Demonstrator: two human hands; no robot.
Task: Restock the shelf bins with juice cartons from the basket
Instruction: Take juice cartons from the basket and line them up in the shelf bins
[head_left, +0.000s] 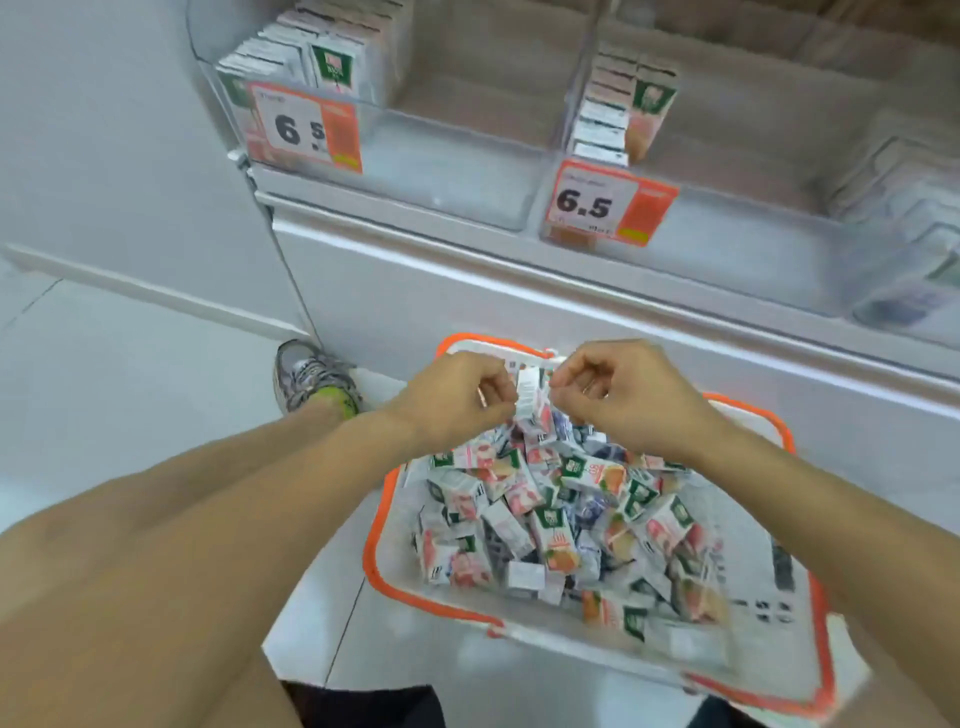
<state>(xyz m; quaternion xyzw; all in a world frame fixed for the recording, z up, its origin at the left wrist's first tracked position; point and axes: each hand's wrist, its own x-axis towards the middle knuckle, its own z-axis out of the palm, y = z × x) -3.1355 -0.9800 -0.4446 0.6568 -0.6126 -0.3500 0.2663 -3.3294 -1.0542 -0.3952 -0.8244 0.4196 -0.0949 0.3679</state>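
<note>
Grey sneaker with yellow-green accents on pale tiled floor, two orange price tags, left and right, white wall

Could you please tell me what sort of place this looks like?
Most likely a shop aisle: clear shelf bins carry orange price tags reading 6.5, and an orange-rimmed basket of juice cartons sits on the floor.
</note>
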